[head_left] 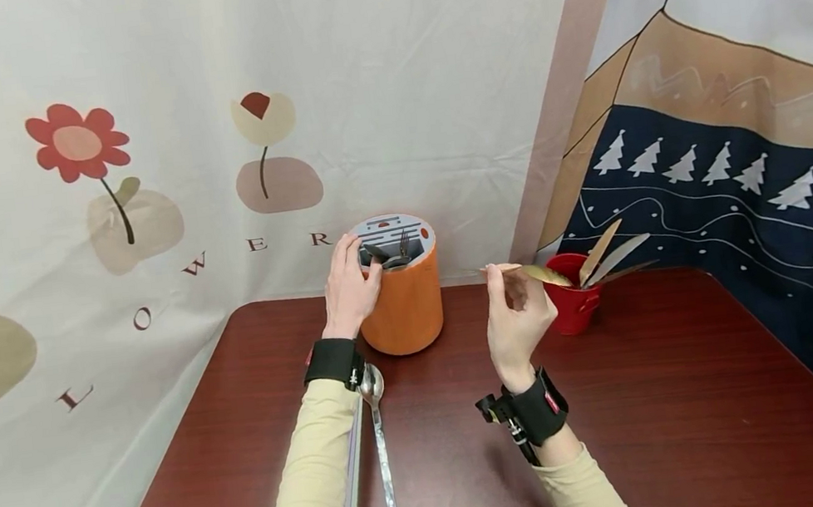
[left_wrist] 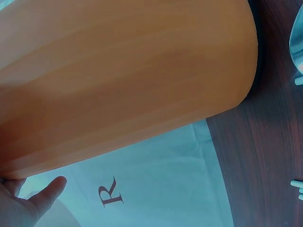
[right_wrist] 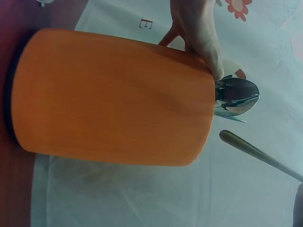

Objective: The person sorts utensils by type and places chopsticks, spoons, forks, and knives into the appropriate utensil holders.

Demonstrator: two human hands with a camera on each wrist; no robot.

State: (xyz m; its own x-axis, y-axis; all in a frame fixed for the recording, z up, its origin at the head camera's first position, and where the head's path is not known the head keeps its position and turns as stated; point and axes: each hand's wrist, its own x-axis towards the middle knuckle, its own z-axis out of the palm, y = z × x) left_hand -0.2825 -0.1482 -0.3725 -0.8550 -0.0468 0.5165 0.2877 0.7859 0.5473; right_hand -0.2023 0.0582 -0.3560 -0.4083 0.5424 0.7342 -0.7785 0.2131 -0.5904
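An orange cylindrical cutlery holder (head_left: 402,312) stands near the back of the table, with a fork (head_left: 405,244) and dark, shiny spoon-like pieces in its top opening. My left hand (head_left: 351,285) grips its left rim; the right wrist view shows that hand (right_wrist: 196,33) bent over the holder's edge. Right of the holder, my right hand (head_left: 519,312) pinches a gold-coloured utensil (head_left: 546,274) in the air. Its slim handle (right_wrist: 260,155) points toward the holder, apart from it. The broad end lies in front of the red cup's (head_left: 576,314) rim; its exact kind is unclear.
Gold and silver blade-like utensils (head_left: 614,259) stick out of the red cup. A silver spoon (head_left: 380,440) lies on the dark red table (head_left: 659,425), beside thin pale strips (head_left: 354,468) partly hidden by my left forearm. A printed curtain (head_left: 394,79) hangs close behind the table.
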